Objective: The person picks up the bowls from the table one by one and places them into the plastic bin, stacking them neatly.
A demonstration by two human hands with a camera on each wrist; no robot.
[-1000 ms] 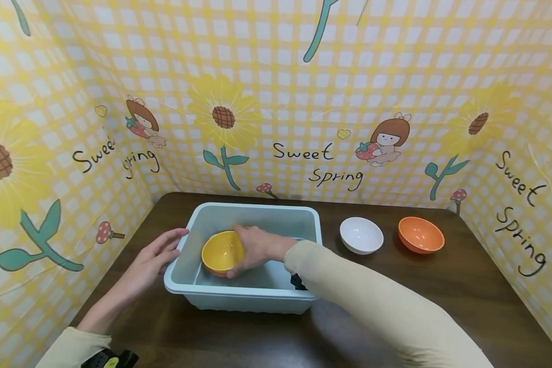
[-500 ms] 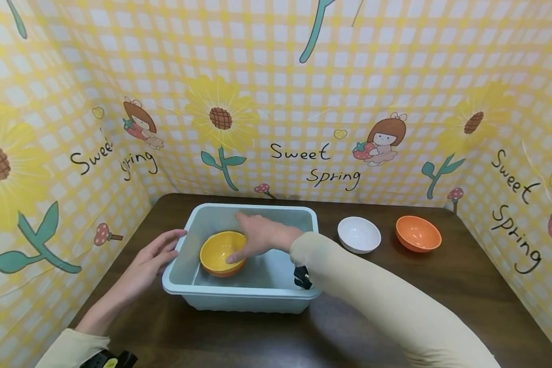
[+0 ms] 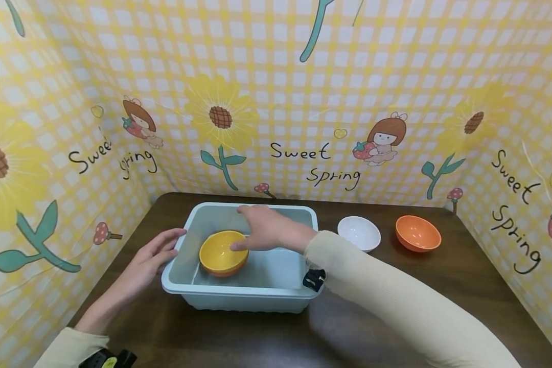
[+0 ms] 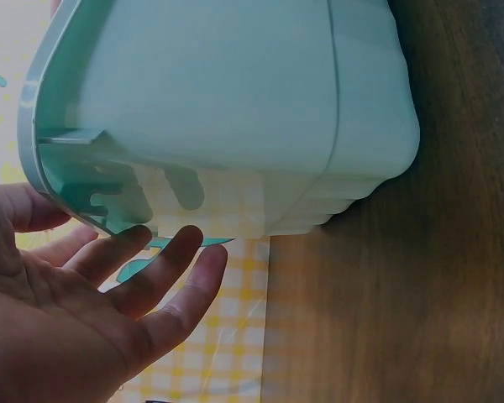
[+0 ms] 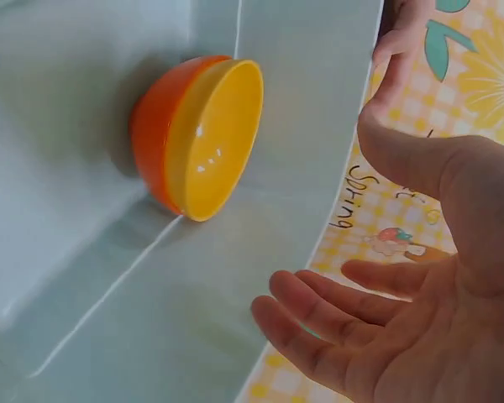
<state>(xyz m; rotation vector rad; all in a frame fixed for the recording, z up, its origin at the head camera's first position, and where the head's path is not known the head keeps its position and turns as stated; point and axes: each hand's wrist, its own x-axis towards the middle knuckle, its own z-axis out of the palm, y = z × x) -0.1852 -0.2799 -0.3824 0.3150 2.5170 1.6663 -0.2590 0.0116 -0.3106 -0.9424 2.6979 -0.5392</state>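
A yellow bowl (image 3: 221, 249) sits nested in an orange bowl (image 5: 153, 130), inside the left part of a pale blue-green plastic basin (image 3: 276, 268). My right hand (image 3: 271, 227) is above the basin, just right of and above the nested bowls. Its fingers are spread and hold nothing; the right wrist view shows a gap between hand and bowls. At the basin's left rim is my left hand (image 3: 149, 260), its fingertips touching the rim from outside. In the left wrist view, the left hand's fingers (image 4: 181, 290) lie loosely bent beside the basin's corner.
Right of the basin, a white bowl (image 3: 359, 232) and another orange bowl (image 3: 417, 233) stand apart on the dark wooden table (image 3: 395, 276). A yellow checked cloth (image 3: 299, 102) with printed flowers hangs behind and at both sides.
My right hand has let go of the yellow bowl, leaving it in the basin, and has risen and drawn away to the right. The left hand has stayed at the rim.
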